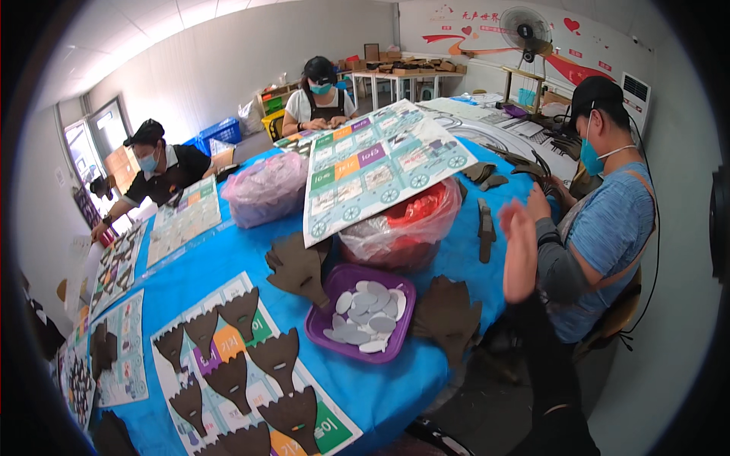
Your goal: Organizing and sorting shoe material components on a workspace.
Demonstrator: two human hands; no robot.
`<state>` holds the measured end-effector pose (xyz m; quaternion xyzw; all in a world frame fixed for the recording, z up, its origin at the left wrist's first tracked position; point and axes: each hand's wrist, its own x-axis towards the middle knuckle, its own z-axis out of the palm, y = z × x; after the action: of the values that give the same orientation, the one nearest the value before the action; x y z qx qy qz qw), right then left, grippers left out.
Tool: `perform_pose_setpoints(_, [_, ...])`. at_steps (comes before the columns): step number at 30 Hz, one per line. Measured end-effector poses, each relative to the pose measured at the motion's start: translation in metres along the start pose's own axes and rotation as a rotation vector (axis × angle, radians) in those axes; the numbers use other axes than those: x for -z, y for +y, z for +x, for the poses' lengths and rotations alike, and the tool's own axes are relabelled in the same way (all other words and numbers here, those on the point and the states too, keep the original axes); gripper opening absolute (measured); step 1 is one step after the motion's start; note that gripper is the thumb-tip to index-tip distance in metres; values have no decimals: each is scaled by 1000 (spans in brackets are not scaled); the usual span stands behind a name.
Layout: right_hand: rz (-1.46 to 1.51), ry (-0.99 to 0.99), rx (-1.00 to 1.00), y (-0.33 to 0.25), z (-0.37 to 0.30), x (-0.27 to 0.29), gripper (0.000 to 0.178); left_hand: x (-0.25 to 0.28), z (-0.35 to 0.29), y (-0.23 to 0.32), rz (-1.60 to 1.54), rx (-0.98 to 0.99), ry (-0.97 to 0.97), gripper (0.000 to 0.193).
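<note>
My right hand is raised past the table's right edge, its dark-sleeved forearm rising from below. The fingers point upward and hold nothing I can see; the hand is slightly blurred. My left hand is out of sight. Closest on the table is a stack of dark brown fan-shaped foam pieces with toothed ends. Beside it a purple tray holds white and grey oval pieces. Another brown stack leans by the tray's far left corner. Several brown toothed pieces lie spread on a printed sheet.
A co-worker in a blue shirt sits close on the right, handling brown pieces. Two more people work across the blue-covered table. A large printed sheet rests over a plastic-lined container, near a pink bag.
</note>
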<state>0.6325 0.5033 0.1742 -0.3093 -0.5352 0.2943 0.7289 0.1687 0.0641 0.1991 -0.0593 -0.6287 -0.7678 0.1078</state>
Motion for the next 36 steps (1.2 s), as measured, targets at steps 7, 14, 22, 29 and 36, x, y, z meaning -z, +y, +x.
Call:
perform_pose_setpoints(7, [-41, -806, -75, -89, -160, -78, 21, -8, -14, -37, -330, 256, -621, 33])
perform_pose_setpoints(14, [264, -966, -651, -86, -246, -153, 37, -66, -115, -52, -319, 578, -1055, 36])
perform_pose_setpoints(22, [101, -980, -444, -96, -262, -174, 32, -38, -120, -64, -353, 729, -1032, 39])
perform_pose_setpoints(29, [241, -773, -515, -104, -239, -166, 22, -25, -93, -71, -478, 592, -761, 31])
perform_pose_setpoints(36, [-240, -1082, -180, -87, -247, -164, 25, 10, -42, -71, -687, 468, -519, 29])
